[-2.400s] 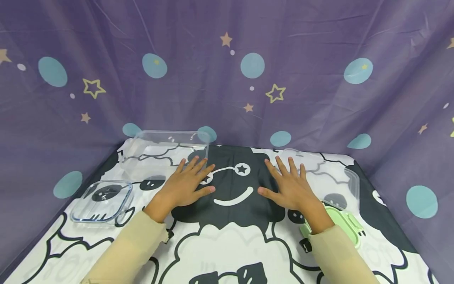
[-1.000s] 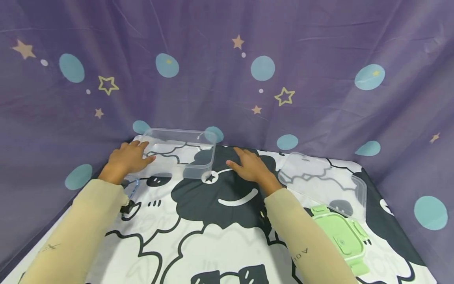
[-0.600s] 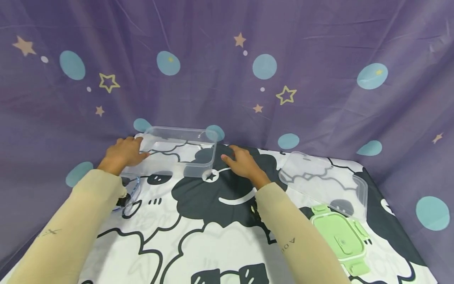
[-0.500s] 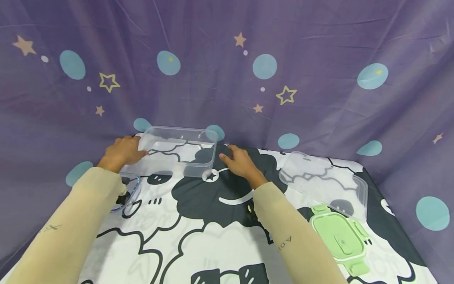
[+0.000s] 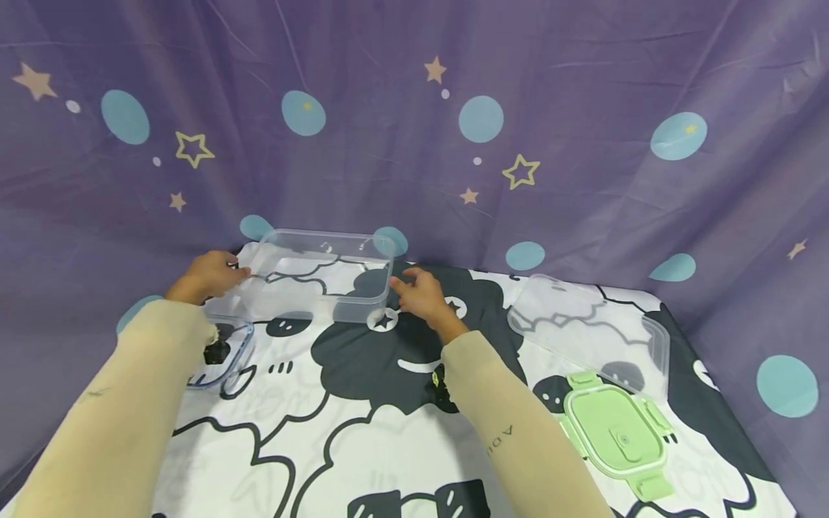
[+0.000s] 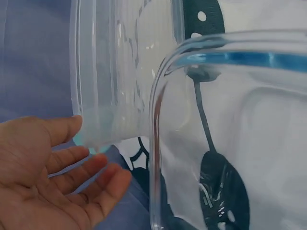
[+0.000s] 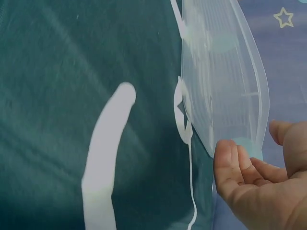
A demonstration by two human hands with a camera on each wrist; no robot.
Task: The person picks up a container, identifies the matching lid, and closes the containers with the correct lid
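Note:
A clear plastic container stands upright at the back left of the table, with a hand at each short end. My left hand is at its left end. In the left wrist view the left thumb comes right to the container's rim, and the fingers are loosely bent below it. At the right end is my right hand, its thumb by the rim. From the right wrist, the right fingers show relaxed and slightly bent beside the container's end wall.
A glass container with a bluish rim sits under the left forearm. On the right lie a clear plastic lid and a green lid with side clips. A purple curtain hangs behind the sheep-print cloth.
Both hands have moved from the middle of the table to the plastic container's two ends. Lately the right hand has drawn left to its end, and the left hand has shifted slightly outward.

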